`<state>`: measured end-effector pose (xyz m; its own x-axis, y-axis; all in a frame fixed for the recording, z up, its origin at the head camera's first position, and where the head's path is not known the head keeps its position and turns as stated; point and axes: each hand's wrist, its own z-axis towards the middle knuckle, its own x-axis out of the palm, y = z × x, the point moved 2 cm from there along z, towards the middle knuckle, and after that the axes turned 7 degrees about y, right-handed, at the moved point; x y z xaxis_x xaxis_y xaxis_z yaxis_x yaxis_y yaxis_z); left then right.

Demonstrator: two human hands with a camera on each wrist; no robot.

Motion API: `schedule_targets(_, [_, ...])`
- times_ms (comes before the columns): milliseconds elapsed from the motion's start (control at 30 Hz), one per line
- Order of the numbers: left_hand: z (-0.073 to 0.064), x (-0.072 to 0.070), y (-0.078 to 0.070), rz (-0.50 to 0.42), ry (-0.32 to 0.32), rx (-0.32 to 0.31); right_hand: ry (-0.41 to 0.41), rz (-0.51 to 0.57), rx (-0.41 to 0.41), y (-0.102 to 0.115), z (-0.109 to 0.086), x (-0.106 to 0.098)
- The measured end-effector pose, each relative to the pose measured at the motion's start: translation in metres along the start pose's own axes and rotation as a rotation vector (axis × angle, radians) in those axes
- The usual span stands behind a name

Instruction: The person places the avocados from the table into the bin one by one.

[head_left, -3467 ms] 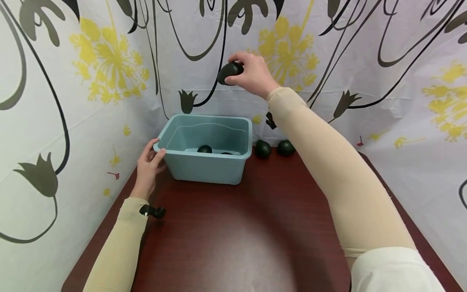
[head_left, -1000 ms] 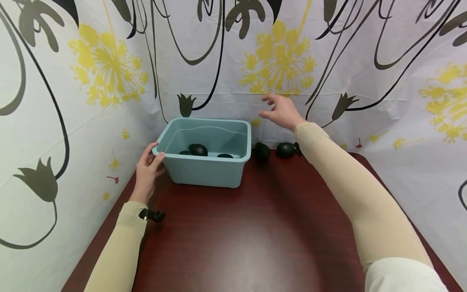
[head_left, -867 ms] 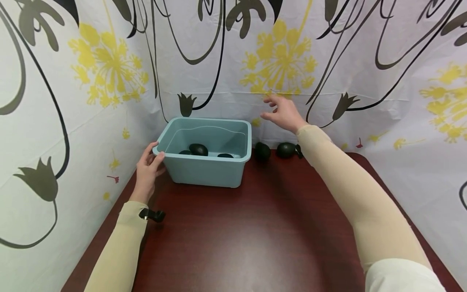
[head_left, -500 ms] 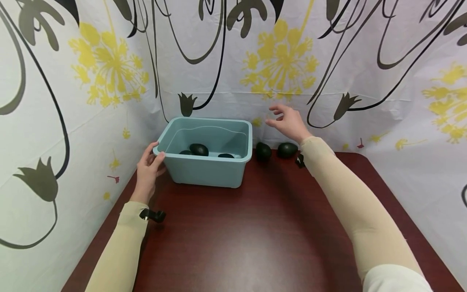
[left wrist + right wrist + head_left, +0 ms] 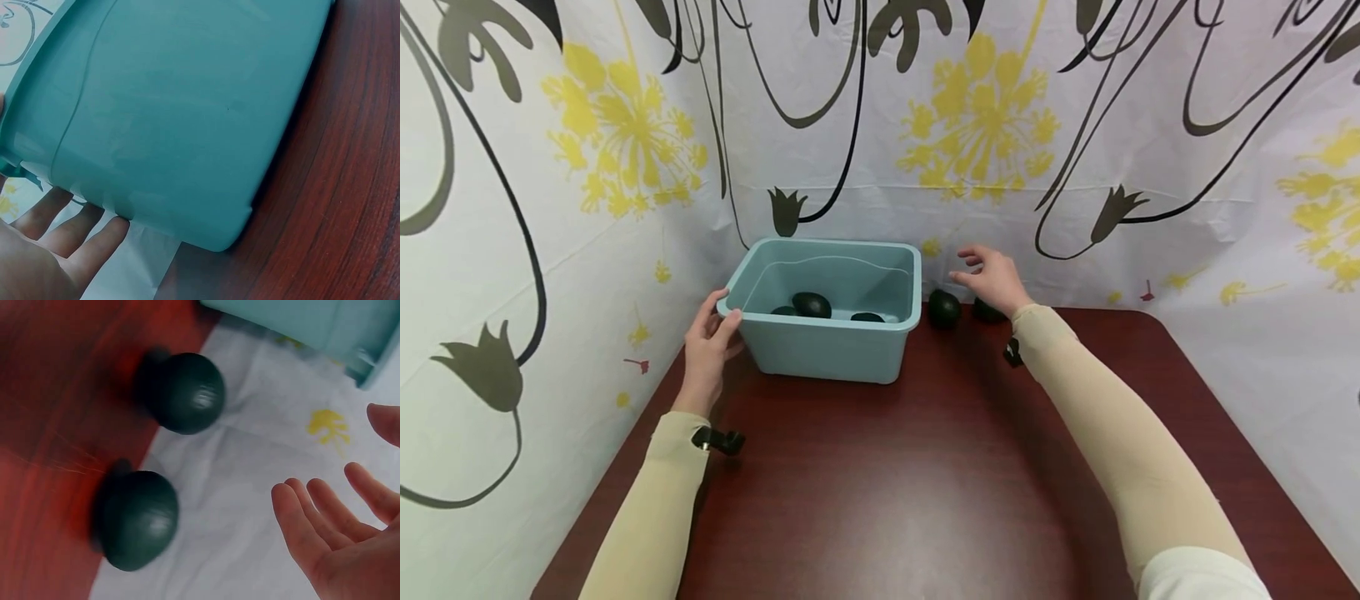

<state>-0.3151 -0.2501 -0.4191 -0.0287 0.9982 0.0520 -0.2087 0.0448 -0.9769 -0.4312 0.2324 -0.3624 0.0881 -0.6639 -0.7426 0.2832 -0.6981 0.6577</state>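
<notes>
A light blue plastic bin [image 5: 827,350] stands at the back left of the table. My left hand [image 5: 706,354] grips its front left corner, thumb on the rim; three fingertips meet the outer wall in the left wrist view. Inside lie dark green avocados: one [image 5: 812,305] on the left overlaps another [image 5: 786,311], and a third [image 5: 867,317] shows low on the right. My right hand [image 5: 996,279] hangs with fingers apart and nothing in them, above two avocados outside the bin. In the right wrist view, both the nearer-bin avocado [image 5: 187,394] and the farther one [image 5: 140,519] sit apart from the fingers.
The dark red wooden table [image 5: 880,467] reaches back to a white patterned cloth [image 5: 880,125], which hangs behind and along both sides. A black wrist camera [image 5: 718,439] is strapped to the left wrist, another [image 5: 1012,352] to the right.
An avocado that my right hand held above the bin 3.5 seconds ago has been let go, and one more lies inside. The emptied hand has moved right and down. My left hand stays put.
</notes>
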Motion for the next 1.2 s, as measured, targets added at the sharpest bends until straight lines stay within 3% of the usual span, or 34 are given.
schedule_targets(233, [0.009,-0.003,0.015,0.0,-0.007,0.005,0.034,-0.006,0.061,-0.02,0.004,0.016])
schedule_targets(567, [0.011,-0.004,0.02,0.025,-0.008,0.024,0.065,-0.058,0.104,-0.049,0.013,0.039])
schedule_targets(1200, [0.01,-0.007,0.017,0.039,-0.016,0.036,0.099,-0.162,0.155,-0.052,0.027,0.068])
